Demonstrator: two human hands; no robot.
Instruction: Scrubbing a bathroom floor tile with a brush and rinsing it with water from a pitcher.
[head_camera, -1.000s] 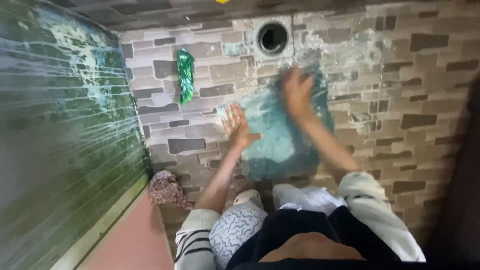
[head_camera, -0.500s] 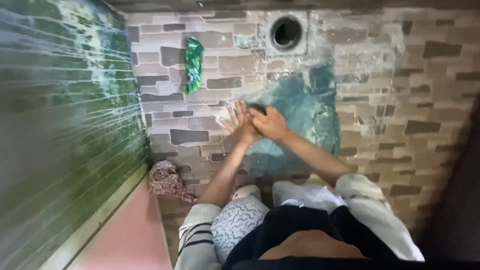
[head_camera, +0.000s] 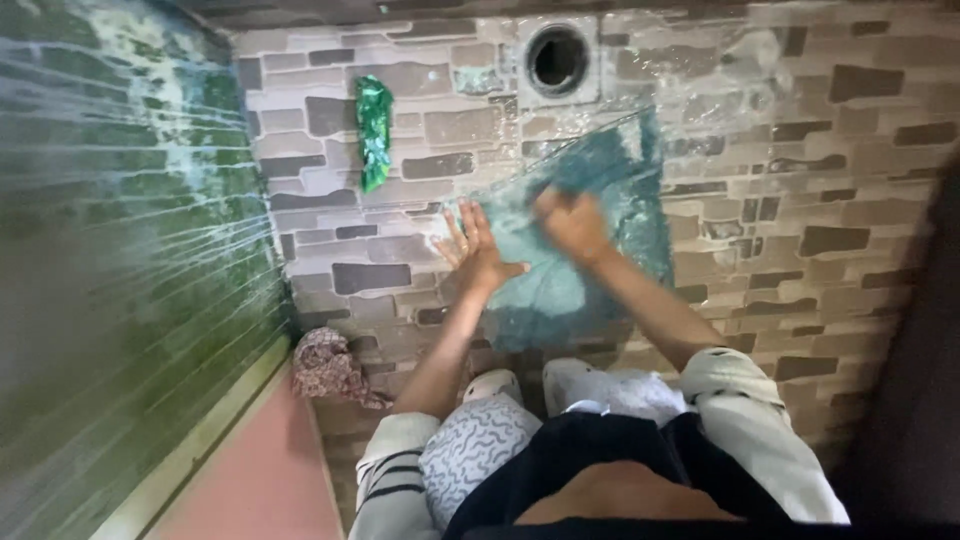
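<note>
A wet teal cloth lies spread on the stone-pattern tiled floor in front of my knees. My left hand is pressed flat on the cloth's left edge with its fingers spread. My right hand is curled into a fist on the upper middle of the cloth and is blurred by motion. Whether anything is inside the fist is hidden. Soapy water glistens on the cloth and on the tiles around it.
A round floor drain lies just beyond the cloth. A crumpled green packet lies to the far left. A patterned rag sits by the mossy green wall and a pink ledge. My white slippers are below.
My right hand swept from the cloth's far end back beside the left hand, then out again to the upper middle. The left hand stayed pressed on the left edge.
</note>
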